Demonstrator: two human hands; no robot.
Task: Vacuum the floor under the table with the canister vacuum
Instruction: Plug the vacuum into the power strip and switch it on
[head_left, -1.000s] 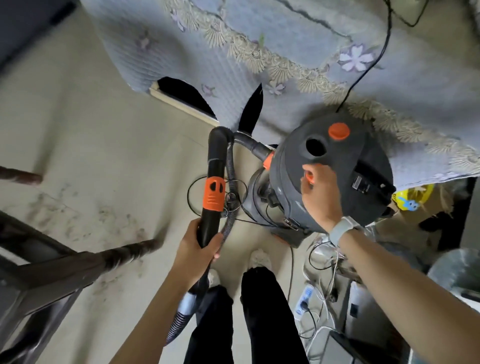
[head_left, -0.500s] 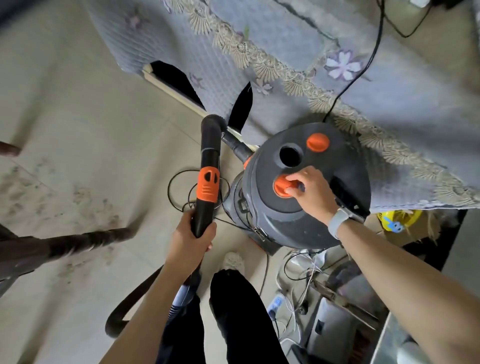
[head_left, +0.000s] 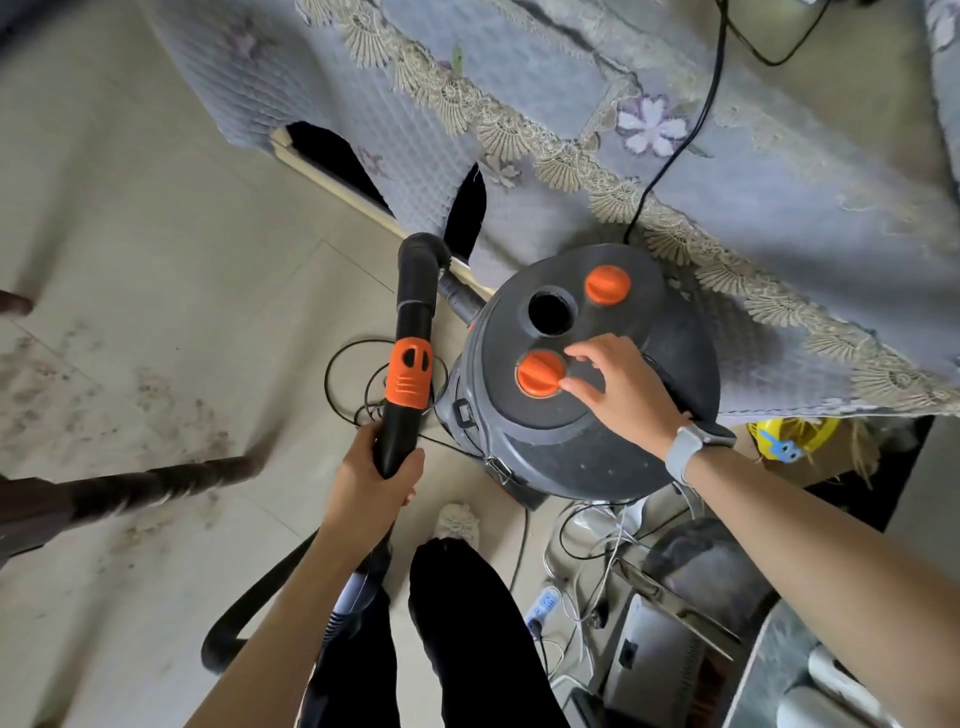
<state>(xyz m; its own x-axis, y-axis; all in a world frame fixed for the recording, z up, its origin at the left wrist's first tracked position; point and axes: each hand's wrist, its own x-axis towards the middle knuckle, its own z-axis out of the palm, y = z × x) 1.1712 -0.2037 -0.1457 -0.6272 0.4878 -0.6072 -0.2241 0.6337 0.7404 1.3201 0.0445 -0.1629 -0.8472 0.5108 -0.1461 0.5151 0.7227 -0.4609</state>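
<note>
Canister vacuum upright on the tiled floor, tight against the cloth-draped table.

No brand or lettering legible on lid, wand or cloth. Lid: one open round port, orange knob at far edge, second orange knob near centre. Inside of the port dark, contents cannot be told. Right hand over the lid, thumb and forefinger loosely curled, tips at the rim of the near knob, touching but not closed round it. Left hand wrapped round the black wand just below its orange collar; wand upright beside the canister, elbow joined to the hose at top. Black cord trailing over the cloth to the lid. Dirt smudges on floor at left. Watch on right wrist.
</note>
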